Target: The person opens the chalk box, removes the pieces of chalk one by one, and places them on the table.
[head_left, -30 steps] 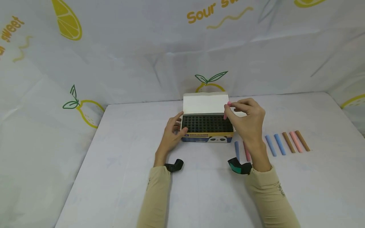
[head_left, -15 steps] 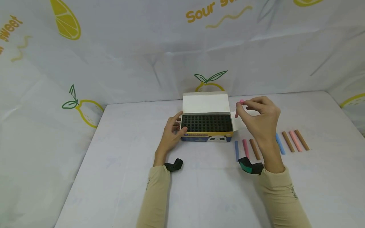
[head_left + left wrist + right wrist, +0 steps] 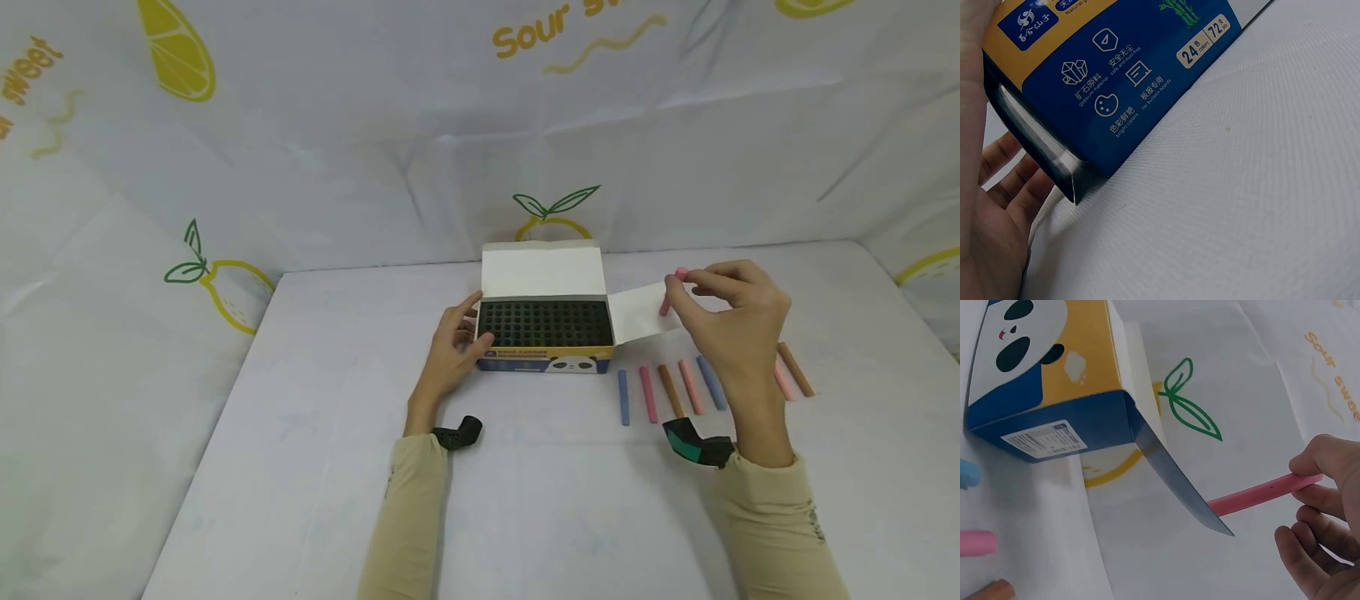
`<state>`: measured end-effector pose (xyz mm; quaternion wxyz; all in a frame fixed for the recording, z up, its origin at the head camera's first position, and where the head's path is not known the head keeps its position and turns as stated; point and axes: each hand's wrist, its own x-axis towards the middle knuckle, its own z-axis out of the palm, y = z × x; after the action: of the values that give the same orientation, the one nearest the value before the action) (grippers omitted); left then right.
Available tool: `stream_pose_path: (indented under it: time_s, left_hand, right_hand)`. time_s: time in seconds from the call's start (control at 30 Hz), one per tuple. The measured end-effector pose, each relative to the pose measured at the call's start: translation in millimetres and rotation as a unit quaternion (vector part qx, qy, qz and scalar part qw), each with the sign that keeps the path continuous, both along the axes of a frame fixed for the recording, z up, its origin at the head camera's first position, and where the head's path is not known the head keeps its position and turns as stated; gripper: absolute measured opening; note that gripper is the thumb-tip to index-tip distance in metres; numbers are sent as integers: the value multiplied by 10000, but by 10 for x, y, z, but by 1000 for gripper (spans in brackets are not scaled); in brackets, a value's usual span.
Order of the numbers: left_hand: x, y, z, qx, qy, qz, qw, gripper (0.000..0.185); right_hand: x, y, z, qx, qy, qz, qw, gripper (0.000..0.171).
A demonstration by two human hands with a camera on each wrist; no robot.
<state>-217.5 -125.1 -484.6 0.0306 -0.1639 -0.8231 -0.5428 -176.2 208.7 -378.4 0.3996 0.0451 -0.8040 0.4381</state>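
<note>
A chalk box with a panda print stands with its lid raised and a black holed insert inside. My left hand holds its left end, thumb at the front corner and fingers at the side; in the left wrist view those fingers lie partly behind the box. My right hand pinches a pink chalk stick between thumb and fingertips, above the table and right of the box. From the head view, the stick appears in front of the box's white side flap.
Chalk sticks lie in a row to the right front of the box: a blue stick leftmost, then a magenta stick and several more, ending with a brown stick. My right forearm hides part of the row. A white cloth wall rises behind.
My right hand has moved right, away from above the box, carrying the pink chalk stick. The side flap has swung out into view. My left hand stays on the box.
</note>
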Motion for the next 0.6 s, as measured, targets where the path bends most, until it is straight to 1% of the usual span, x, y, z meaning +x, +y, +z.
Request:
stream_pose_path:
  time_s: [0.2,0.27,0.37,0.43,0.53,0.6]
  left_hand:
    - [4,9,2,-34,-69,-17,10000,104]
    - [5,10,5,-10,-50,-19,10000,104]
    - [5,11,2,5,-37,-15,10000,104]
    - [3,12,-3,7,-32,-17,10000,104]
    - [-1,14,-12,4,-37,-21,10000,103]
    - [-3,15,-15,-7,-44,-26,10000,101]
  right_hand:
    - [49,177,53,-230,75,-162,9996,14]
    - [60,225,74,-466,30,-205,9987,14]
    - [75,316,95,-680,27,-291,9973,14]
    - [85,383,106,-803,40,-424,9959,15]
    - [117,520,110,-780,3,-587,9952,18]
    - [154,623,106,-618,-235,-800,9946,21]
